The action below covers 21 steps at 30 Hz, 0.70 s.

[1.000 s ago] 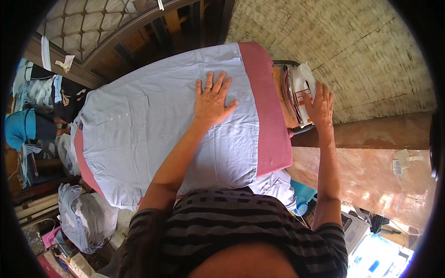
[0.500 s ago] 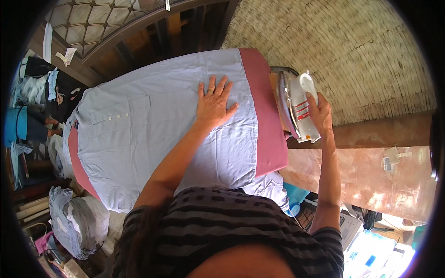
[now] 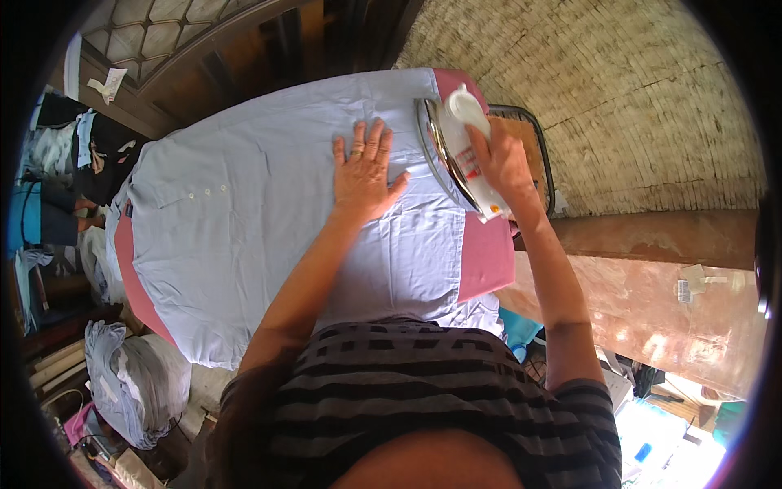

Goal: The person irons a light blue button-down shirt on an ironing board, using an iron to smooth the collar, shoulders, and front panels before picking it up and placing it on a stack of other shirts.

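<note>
A light blue-grey shirt (image 3: 269, 220) with a few white buttons is spread over an ironing board (image 3: 486, 257) with a dusty red cover. My left hand (image 3: 364, 179) rests flat on the shirt, fingers stretched out. In my right hand (image 3: 507, 163) is a white clothes iron (image 3: 468, 104) with a shiny metal edge. The iron is tipped on its side near the shirt's right hem, its soleplate facing left. Whether it touches the cloth I cannot tell.
A wooden rest in a dark metal frame (image 3: 547, 155) juts from the board's right end. A woven wall (image 3: 635, 106) rises beyond it. Bundled clothes (image 3: 142, 387) lie at lower left, with more garments (image 3: 102, 159) behind. A brown surface (image 3: 635, 297) lies at right.
My right hand has lifted the iron off the rest at the board's right end and brought it left over the shirt's hem. My left hand has shifted slightly left and away.
</note>
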Tool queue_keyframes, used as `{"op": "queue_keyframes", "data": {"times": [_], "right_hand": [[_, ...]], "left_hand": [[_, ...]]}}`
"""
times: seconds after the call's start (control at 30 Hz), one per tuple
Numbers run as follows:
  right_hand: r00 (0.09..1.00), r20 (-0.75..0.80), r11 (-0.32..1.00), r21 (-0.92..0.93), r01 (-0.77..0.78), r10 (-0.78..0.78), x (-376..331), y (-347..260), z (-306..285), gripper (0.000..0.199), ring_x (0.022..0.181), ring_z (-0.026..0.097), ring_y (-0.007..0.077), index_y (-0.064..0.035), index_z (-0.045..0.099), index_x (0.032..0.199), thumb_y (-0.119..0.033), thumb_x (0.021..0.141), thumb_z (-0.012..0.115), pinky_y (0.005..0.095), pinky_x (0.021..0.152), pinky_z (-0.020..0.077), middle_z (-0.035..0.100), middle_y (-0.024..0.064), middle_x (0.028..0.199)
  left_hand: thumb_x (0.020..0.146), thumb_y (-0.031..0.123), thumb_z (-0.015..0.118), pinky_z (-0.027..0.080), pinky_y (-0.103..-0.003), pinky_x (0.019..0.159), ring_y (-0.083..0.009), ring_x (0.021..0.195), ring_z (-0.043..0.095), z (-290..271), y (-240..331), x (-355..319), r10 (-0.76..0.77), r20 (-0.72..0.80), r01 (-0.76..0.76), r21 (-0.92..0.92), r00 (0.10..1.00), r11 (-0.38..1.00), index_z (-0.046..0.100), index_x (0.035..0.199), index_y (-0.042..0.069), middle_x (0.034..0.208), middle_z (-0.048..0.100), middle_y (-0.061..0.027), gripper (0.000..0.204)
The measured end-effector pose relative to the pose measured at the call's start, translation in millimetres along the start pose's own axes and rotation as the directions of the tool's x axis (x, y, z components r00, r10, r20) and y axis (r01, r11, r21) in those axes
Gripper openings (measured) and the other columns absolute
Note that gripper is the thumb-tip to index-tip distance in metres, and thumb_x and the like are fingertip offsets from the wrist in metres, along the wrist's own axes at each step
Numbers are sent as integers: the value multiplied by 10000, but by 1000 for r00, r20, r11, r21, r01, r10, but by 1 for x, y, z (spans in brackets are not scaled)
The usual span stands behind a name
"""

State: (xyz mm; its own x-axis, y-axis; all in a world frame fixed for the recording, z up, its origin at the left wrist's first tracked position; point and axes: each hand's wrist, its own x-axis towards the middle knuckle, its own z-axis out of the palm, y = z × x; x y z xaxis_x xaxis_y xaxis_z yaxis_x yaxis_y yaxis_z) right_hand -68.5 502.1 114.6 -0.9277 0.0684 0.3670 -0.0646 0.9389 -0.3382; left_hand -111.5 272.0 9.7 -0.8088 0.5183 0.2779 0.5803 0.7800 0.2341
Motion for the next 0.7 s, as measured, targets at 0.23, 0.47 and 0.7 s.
{"op": "queue_keyframes", "data": {"times": [0.23, 0.47, 0.7], "right_hand": [[993, 115, 998, 44, -40, 34, -6, -28, -1, 359, 671, 638, 492, 28, 520, 1013, -315, 959, 608, 533, 572, 526, 623, 298, 699], [973, 206, 990, 72, -119, 102, -20, -34, -10, 370, 719, 647, 491, 38, 539, 963, -321, 946, 626, 536, 608, 519, 628, 285, 709], [995, 97, 998, 64, 8, -14, 36, -26, 25, 422, 737, 642, 500, 55, 551, 926, -363, 957, 604, 532, 635, 519, 635, 313, 753]], "left_hand": [[935, 530, 513, 176, -610, 1147, -290, 1470, 249, 4, -22, -12, -28, -83, 35, 86, 996, 996, 383, 1488, 125, 1591, 289, -30, 697], [927, 473, 545, 201, -605, 1138, -292, 1460, 261, -7, -18, -10, -37, -67, 37, 4, 997, 999, 396, 1475, 120, 1582, 298, -36, 669], [920, 452, 554, 201, -591, 1142, -287, 1458, 267, -9, -14, -8, -13, -98, 11, -23, 995, 1000, 400, 1470, 98, 1585, 293, -42, 672]]}}
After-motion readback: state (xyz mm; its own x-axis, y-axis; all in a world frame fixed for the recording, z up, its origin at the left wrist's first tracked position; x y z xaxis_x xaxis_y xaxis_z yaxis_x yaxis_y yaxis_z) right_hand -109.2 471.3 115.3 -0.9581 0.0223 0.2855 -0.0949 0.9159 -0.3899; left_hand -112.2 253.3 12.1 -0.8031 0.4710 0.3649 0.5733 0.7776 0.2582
